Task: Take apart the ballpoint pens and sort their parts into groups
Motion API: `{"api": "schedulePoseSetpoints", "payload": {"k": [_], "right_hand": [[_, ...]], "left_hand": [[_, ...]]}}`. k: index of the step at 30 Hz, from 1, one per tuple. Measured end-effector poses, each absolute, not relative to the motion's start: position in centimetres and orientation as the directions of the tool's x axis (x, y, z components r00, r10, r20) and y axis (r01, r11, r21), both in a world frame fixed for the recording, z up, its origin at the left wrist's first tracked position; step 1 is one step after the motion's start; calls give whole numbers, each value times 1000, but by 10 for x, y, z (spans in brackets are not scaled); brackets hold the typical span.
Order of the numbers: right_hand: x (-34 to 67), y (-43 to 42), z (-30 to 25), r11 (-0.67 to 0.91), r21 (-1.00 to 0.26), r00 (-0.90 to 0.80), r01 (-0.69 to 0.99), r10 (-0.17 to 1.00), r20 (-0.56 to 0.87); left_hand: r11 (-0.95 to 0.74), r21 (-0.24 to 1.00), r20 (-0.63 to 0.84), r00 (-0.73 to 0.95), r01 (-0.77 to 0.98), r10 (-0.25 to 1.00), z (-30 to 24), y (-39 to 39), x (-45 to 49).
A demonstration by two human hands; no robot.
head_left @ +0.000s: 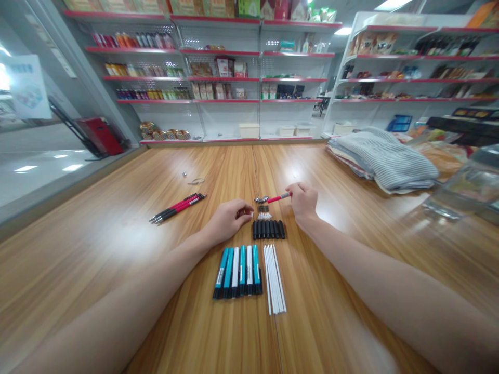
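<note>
one red pen (279, 197) in right hand (303, 201); seven caps (268, 229) beside left hand (226, 221)

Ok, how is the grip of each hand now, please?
Left hand: closed beside small white parts; cannot tell if holding one.
Right hand: closed, holding a red pen.

A red pen barrel (279, 198) is held tilted in the right hand (303, 201) at frame centre; small white pen parts (264, 215) are laid just beside the left hand (228, 221), above a row of black pen parts (268, 229).
</note>
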State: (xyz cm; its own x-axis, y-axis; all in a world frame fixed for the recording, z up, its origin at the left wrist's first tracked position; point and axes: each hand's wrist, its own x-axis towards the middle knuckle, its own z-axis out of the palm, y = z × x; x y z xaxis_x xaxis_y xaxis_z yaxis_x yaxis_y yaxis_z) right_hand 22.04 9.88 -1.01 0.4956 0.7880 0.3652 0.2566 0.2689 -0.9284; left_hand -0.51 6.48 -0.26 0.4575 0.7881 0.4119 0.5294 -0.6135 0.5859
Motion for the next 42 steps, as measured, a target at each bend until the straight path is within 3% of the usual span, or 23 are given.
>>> {"api": "schedulePoseSetpoints", "payload": {"k": [11, 32, 42], "right_hand": [[220, 98, -9, 270, -922, 489, 276, 787, 377], [218, 96, -4, 263, -931, 494, 255, 792, 359], [217, 95, -3, 268, -925, 503, 268, 780, 372]], "left_hand": [[-656, 615, 441, 499, 437, 746, -5, 65, -6], [-614, 667, 412, 477, 423, 776, -3, 62, 3], [-656, 593, 426, 510, 467, 747, -3, 62, 3]]}}
